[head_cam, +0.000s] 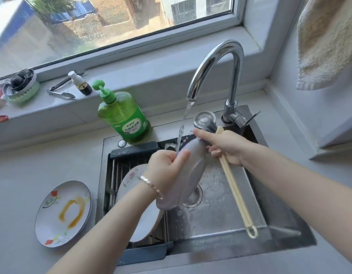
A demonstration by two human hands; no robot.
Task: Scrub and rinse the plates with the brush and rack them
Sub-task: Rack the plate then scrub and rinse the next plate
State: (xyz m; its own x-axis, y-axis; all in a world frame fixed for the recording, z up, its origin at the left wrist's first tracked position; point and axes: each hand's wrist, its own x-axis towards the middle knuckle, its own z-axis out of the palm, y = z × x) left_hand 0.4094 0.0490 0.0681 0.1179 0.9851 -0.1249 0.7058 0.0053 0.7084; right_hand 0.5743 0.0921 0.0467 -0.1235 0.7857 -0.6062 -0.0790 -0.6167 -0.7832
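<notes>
A white plate (189,175) is held on edge over the sink (220,210), under water running from the tap (214,62). My left hand (167,169) grips the plate's left rim. My right hand (224,145) touches the plate's top edge and holds the cream-handled brush (236,194), its long handle pointing down toward me. The brush head is hidden behind the hand. Clean floral plates (131,178) lie in the dark rack (135,153) over the sink's left side. A dirty plate (62,212) smeared with yellow sauce sits on the counter at the left.
A green dish soap bottle (121,113) stands behind the sink. On the window ledge lie tongs (60,89), a small spray bottle (80,84) and a round scrubber holder (21,86). A beige towel (327,40) hangs at the right wall. The tap lever (248,119) is at the right.
</notes>
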